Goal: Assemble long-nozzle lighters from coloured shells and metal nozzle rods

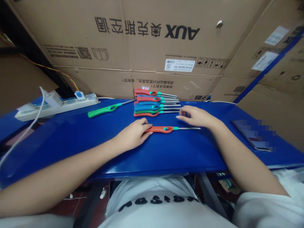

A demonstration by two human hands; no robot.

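An orange gas lighter point(159, 129) with a long metal tube lies on the blue table, its tube pointing right. My left hand point(133, 135) is closed on its handle end, fingers and thumb pinching it. Behind it is a stacked pile of lighters point(148, 107) in red, blue, green and orange, tubes also pointing right. My right hand point(196, 116) hovers by the tube tips of that pile, fingers curled but thumb apart, with nothing visible between them. A single green lighter point(103, 110) lies slantwise to the left of the pile.
A white power strip point(59, 107) with plugs and cables runs along the left back. Large cardboard panels point(133, 60) stand behind the blue table point(152, 155). A dark phone point(250, 136), partly blurred out, lies at the right.
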